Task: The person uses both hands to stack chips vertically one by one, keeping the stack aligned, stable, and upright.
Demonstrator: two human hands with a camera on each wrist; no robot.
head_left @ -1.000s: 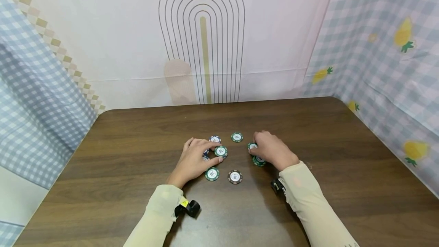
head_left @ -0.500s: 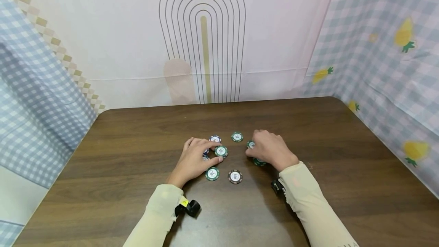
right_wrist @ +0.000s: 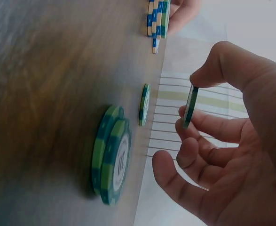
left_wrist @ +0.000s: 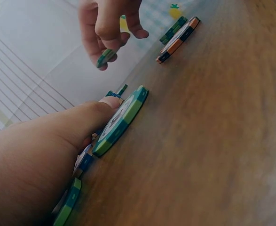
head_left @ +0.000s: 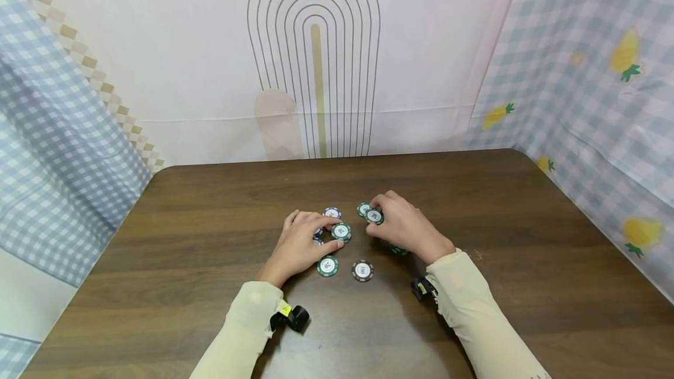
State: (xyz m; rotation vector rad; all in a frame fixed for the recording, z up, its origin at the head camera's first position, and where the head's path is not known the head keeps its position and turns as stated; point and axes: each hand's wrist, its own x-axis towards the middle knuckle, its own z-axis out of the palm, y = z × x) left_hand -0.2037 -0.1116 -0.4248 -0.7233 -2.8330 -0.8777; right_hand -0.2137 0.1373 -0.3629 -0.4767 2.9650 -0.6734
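Observation:
Thumb and index finger of my left hand [head_left: 302,244] curl around a small stack of poker chips with a green chip [head_left: 341,232] on top. In the right wrist view this stack [right_wrist: 158,19] shows blue-and-white edges under the green one. My right hand [head_left: 408,224] pinches a single green poker chip [right_wrist: 190,107] by its edges, lifted off the table. Beneath and behind that chip, another green chip [head_left: 363,209] lies flat. Under the right palm two green chips [right_wrist: 112,160] are stacked slightly offset; the hand partly covers them in the head view.
A brown chip [head_left: 363,271] and a green chip [head_left: 327,266] lie flat on the near side. Blue-and-white chips [head_left: 332,213] lie beyond and beside the left hand, partly hidden. The wooden table [head_left: 221,203] ends at a cloth backdrop [head_left: 210,75].
My right hand has lifted a green chip from the right-hand group and carried it left and slightly back. The left hand stays at its stack.

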